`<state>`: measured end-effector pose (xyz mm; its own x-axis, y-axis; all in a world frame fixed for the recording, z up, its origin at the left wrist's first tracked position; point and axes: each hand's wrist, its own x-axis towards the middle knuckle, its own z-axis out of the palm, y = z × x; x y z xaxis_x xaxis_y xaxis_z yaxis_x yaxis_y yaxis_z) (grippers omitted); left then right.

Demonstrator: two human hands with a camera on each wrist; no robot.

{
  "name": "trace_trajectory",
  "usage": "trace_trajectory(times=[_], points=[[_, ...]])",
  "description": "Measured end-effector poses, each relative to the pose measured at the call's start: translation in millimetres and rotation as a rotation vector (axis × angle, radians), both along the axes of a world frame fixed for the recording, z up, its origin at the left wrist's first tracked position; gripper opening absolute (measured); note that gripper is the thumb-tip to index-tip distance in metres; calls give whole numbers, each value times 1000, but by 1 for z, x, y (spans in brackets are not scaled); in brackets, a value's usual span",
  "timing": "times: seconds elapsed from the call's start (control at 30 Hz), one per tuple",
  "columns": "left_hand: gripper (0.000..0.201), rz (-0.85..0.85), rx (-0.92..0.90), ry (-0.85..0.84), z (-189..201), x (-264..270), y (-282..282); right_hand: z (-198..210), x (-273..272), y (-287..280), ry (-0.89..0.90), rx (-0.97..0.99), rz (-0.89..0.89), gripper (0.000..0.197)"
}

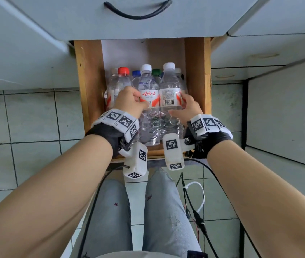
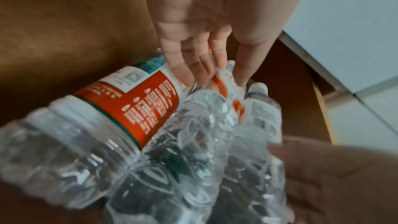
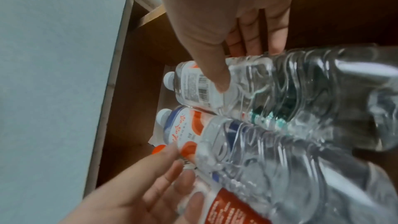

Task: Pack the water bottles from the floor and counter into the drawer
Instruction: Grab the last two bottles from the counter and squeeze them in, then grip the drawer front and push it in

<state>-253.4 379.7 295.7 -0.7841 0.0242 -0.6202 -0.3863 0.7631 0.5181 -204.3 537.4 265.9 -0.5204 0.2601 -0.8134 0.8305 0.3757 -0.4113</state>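
An open wooden drawer [image 1: 90, 81] holds several clear water bottles lying with their caps pointing away from me. Two white-capped bottles lie side by side on top of the pile. My left hand [image 1: 129, 101] grips the left one [image 1: 148, 94] at its red and white label, fingers down its left side and thumb across it. My right hand [image 1: 189, 107] grips the right one [image 1: 169, 95], thumb by the barcode and fingers down its far side. The left wrist view shows my left hand [image 2: 204, 40] on that label [image 2: 226, 88]. The right wrist view shows my right hand [image 3: 215, 23] on its bottle [image 3: 193, 84].
Under the top pair lie bottles with a red cap [image 1: 123, 70], a blue cap [image 1: 136, 73] and a green cap [image 1: 157, 71]. A closed drawer front with a black handle [image 1: 136, 12] overhangs the back. Tiled floor [image 1: 32, 118] and cables [image 1: 194, 202] lie around my legs.
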Motion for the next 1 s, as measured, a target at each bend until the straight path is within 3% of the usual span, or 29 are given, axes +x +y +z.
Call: trace_trajectory(times=[0.13,0.2,0.43,0.63,0.73,1.0], points=[[25,236,189,-42,13,11,-18,12,13,-6,63,14,-93,64],[12,307,255,-43,19,20,-27,19,23,-11,127,24,-99,53],[11,307,371,23,28,70,-55,46,70,-37,297,-39,-139,30],[20,293,356,162,34,116,-101,53,123,-56,501,110,-214,17],[23,348,364,142,38,142,-121,51,148,-63,483,150,-281,3],[31,318,250,-168,14,175,-128,41,165,-67,140,-23,-382,26]])
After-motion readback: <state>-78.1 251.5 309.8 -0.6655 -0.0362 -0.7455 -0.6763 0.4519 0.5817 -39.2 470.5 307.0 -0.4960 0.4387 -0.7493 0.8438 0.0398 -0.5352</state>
